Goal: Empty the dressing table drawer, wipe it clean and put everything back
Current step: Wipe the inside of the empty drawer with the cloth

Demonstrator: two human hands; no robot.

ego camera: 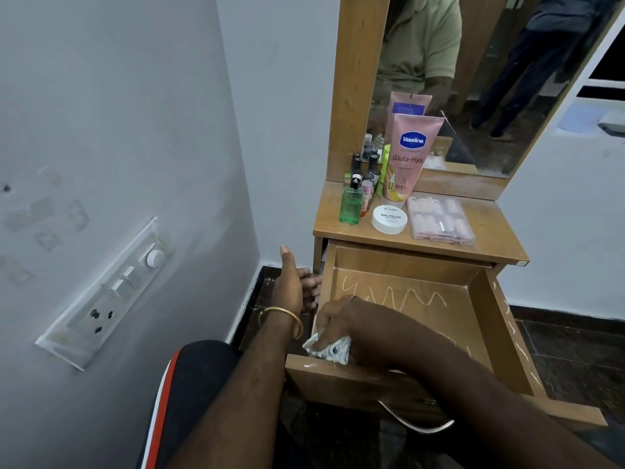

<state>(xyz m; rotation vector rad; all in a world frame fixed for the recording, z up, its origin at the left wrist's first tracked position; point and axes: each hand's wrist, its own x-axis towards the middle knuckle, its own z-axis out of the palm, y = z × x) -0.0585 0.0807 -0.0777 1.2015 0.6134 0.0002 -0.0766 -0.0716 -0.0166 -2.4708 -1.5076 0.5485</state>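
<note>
Here, cloth [329, 350] under right hand [341, 319], inside drawer [487, 299]

The left hand's [293, 286] fingers hide behind the drawer's [500, 319] side wall.

Left hand [293, 286]: thumb raised, fingers curled forward, gold bangle on wrist.
Right hand [338, 324]: arm crossing inward, fingers bunched in a closed grip.
</note>
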